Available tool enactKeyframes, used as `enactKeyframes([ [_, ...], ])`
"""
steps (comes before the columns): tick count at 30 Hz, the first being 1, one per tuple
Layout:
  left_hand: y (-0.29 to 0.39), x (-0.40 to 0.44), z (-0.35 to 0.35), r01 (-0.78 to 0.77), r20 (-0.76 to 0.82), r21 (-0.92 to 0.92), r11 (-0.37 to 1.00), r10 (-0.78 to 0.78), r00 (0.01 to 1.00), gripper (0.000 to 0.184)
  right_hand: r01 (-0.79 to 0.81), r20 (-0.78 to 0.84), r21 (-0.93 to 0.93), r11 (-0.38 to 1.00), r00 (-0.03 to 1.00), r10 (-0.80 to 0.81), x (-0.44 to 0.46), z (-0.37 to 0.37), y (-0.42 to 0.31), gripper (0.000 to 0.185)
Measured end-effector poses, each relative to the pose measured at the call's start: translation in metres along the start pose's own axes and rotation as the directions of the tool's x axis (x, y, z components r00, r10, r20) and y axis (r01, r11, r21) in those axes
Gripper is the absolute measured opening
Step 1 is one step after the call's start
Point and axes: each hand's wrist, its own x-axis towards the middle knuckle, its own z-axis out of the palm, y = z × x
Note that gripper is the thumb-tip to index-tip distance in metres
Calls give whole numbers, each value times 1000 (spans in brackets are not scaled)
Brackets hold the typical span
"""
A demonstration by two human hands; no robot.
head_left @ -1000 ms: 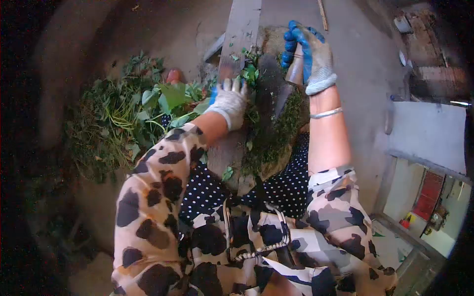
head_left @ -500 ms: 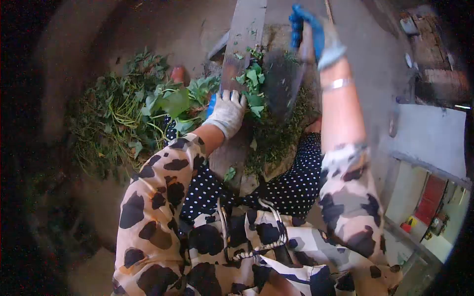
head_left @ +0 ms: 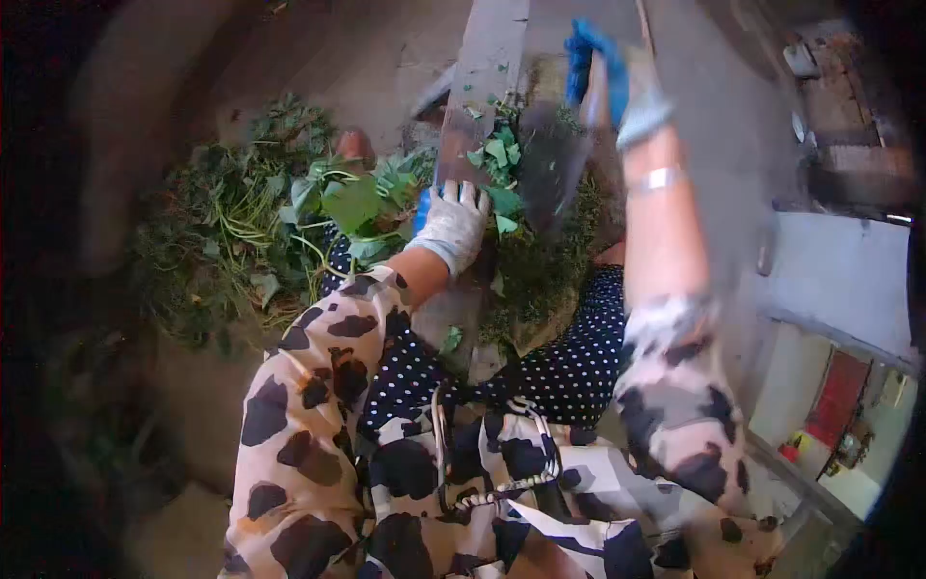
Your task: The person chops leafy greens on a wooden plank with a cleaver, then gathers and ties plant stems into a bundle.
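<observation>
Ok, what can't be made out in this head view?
All in the head view:
Tool in the right hand: motion blur smears its lower end.
Whatever lies beneath the left hand: hidden by the hand itself.
Plank: the picture's top edge cuts off its far end.
Reddish thing: leaves partly hide it.
Small items at right: too small to identify.

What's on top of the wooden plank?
The gloved left hand, leaf scraps beyond it, and one leaf on the near side. Anything beneath the palm is covered.
</observation>
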Motion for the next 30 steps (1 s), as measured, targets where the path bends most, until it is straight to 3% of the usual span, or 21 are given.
enactKeyframes([
  [1,-1,2,-2,0,7,6,1000,0,1000,50,-218,86,319,922,976,201,38,-4,5,20],
  [2,0,4,-3,6,20,11,1000,-6,1000,50,-416,226,573,706,908,352,57,-7,-1,20],
  [5,1,14,-10,13,119,-30,999,-9,993,52,-388,21,413,824,908,417,-1,10,-66,22],
  [7,-1,18,-9,97,124,-134,986,-81,989,41,45,-357,228,973,933,41,-84,61,-66,18],
  [8,0,14,-2,55,6,-85,995,-54,998,41,-50,-383,448,892,891,242,-107,78,-50,10],
  [9,1,13,2,59,8,-89,994,-58,998,41,-42,-354,361,932,918,178,-139,90,-48,8],
  [10,0,15,4,49,-8,-97,994,-50,999,41,-26,-287,457,889,942,175,-156,101,-56,10],
  [13,3,8,1,30,31,-111,993,-26,999,41,-198,-241,472,859,909,341,-111,70,-63,25],
  [14,4,4,2,-2,6,-86,996,3,1000,40,-153,-210,504,850,933,293,-77,48,-30,30],
  [15,4,2,1,-37,-19,-59,998,36,999,40,-17,-92,170,985,995,33,-38,22,-21,32],
  [16,5,7,-2,-21,104,-23,1000,23,994,54,200,109,-159,967,977,-184,-9,3,-14,34],
  [17,3,13,-6,-22,97,-19,1000,23,995,54,206,106,-161,965,976,-191,8,1,-20,34],
  [18,3,17,-11,-4,102,-56,998,10,995,47,-89,73,185,979,994,76,23,-1,-23,24],
  [19,2,22,-13,12,112,-95,995,-1,994,41,-356,134,502,788,932,336,29,0,-26,14],
  [20,1,28,-14,39,135,-113,993,-23,991,41,-125,18,228,965,992,125,19,-3,-1,24],
  [21,3,27,-16,37,128,-119,992,-21,992,41,123,-20,-93,988,992,-125,9,-7,26,35],
  [22,3,25,-19,39,139,-96,995,-25,990,44,-99,-143,421,902,974,173,-60,48,-75,33],
  [23,2,24,-22,44,150,-70,997,-33,988,48,-129,-322,-38,991,940,111,-81,49,-30,30],
  [24,3,27,-7,53,79,-84,995,-47,996,48,-1,-375,331,944,918,132,-119,68,-38,9],
  [26,4,25,-3,51,51,-86,995,-46,998,48,-38,-286,492,870,937,202,-175,100,-43,4],
  [30,9,10,3,3,-64,-88,996,-9,998,37,-141,-226,466,874,936,272,-94,50,-50,21],
])
